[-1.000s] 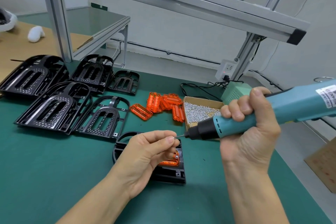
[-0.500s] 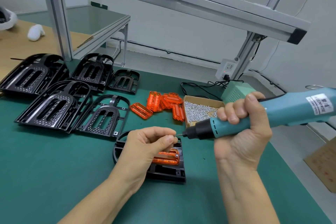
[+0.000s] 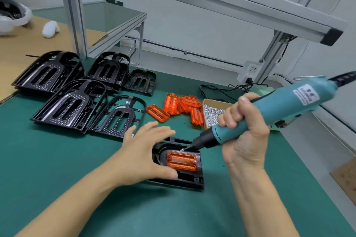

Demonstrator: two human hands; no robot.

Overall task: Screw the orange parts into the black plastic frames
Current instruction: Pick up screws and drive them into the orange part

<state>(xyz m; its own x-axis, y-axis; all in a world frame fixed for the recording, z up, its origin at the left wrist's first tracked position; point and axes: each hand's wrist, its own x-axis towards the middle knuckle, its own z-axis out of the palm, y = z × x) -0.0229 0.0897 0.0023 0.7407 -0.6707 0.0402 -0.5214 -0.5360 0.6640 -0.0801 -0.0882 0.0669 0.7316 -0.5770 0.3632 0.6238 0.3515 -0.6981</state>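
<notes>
- Orange part (image 3: 182, 160) seated in the recess of the black frame (image 3: 189, 180), near the front middle of the green table (image 3: 57, 169).
- Probably light, stiff moulded plastic, both pieces; glossy, so likely slippery under a fingertip and apt to skate on the mat when pushed by the bit.
- Best held at the frame's outer rim on its left side, pressing down and inward; ribbed orange face looks thin, better not squeezed.
- Left hand (image 3: 143, 157) spread, fingers straight and fanned, thumb lying along the frame's near edge, palm over the frame's left end; firm contact cannot be told.
- Right hand (image 3: 244, 134) wrapped tight around the teal electric screwdriver (image 3: 269, 113), fingers curled fully round the barrel.
- Bit tip with a small screw (image 3: 183, 148) just above the orange part's upper edge, tilted down from the right; screw seemingly not yet seated.
- One silvery screw head visible at the part's right side.
- Orange part thus between the two hands: just right of the left thumb, just below and left of the driver nose.
- Spare orange parts (image 3: 179, 107) heaped further back beside the box of screws (image 3: 212, 112); stacks of empty frames (image 3: 73, 100) to the left rear.
</notes>
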